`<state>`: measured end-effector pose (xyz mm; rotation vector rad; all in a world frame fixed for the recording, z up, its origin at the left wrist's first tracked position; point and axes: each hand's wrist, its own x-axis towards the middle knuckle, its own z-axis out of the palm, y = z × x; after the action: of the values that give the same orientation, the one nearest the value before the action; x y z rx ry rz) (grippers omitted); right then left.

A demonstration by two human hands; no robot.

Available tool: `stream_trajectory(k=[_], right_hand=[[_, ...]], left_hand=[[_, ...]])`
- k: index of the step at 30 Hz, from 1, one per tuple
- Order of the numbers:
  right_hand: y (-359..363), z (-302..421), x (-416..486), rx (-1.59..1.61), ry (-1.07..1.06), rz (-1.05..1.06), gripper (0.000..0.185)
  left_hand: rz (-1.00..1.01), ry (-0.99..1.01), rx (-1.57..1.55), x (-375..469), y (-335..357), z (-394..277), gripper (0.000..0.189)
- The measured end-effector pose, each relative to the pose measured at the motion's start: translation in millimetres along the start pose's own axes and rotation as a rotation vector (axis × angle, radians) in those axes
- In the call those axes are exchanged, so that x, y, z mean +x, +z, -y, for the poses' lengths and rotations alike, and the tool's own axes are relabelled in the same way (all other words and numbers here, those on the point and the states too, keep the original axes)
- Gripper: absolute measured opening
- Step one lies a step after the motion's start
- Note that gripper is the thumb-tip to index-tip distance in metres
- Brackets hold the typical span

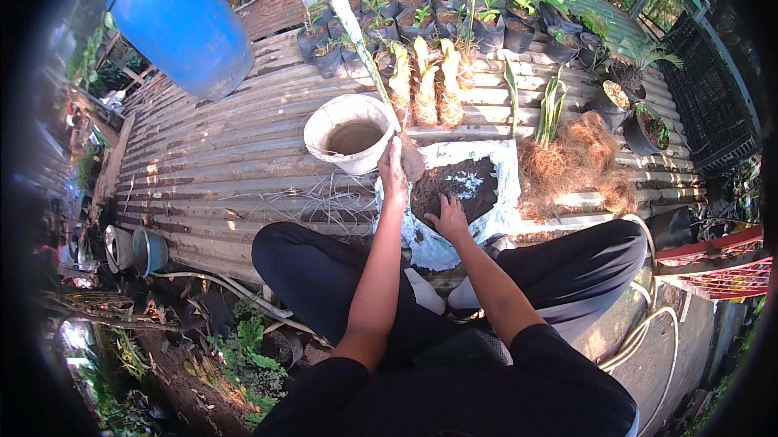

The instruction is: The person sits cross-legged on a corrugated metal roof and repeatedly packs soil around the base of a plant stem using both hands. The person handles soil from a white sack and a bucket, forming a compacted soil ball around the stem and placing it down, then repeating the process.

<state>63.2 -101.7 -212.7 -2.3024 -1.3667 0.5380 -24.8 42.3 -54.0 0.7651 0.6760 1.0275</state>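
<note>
My left hand (394, 174) grips the base of a long mottled leaf (358, 35), which looks like a snake plant's. A round clump of dark soil (413, 160) is at the leaf's lower end, against my fingers. With fingers apart, my right hand (451, 218) touches the dark potting soil (434, 191); its fingertips are partly hidden there. The soil lies on an opened white plastic sack (507, 184) in front of my crossed legs. Just beyond my left hand stands a white bucket (316, 133) with murky water (355, 138) in it.
Loose pale strings (316, 203) lie left of the sack on the corrugated metal sheet (200, 163). Coconut fibre (583, 151) is heaped to the right. Fibre-wrapped plants (450, 87) and several potted seedlings (416, 26) stand beyond. A blue drum (182, 23) is far left, a red crate (717, 264) right.
</note>
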Motion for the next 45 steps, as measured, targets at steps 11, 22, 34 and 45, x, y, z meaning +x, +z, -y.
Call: stream_trajectory(k=[11, 22, 34, 45], right_hand=[[-50, 18, 16, 0.202, -0.165, -0.197, 0.068], [-107, 68, 30, 0.722, -0.150, -0.111, 0.013], [-161, 68, 38, 0.981, -0.161, -0.118, 0.037], [-141, 120, 28, 0.688, -0.342, -0.687, 0.023]], left_hand=[[0.079, -0.002, -0.076, -2, 7, 2, 0.040], [-0.023, 0.053, 0.045, 3, 7, 10, 0.038], [-0.076, 0.033, -0.075, 3, 6, 3, 0.049], [-0.047, 0.055, -0.085, 5, 7, 31, 0.051]])
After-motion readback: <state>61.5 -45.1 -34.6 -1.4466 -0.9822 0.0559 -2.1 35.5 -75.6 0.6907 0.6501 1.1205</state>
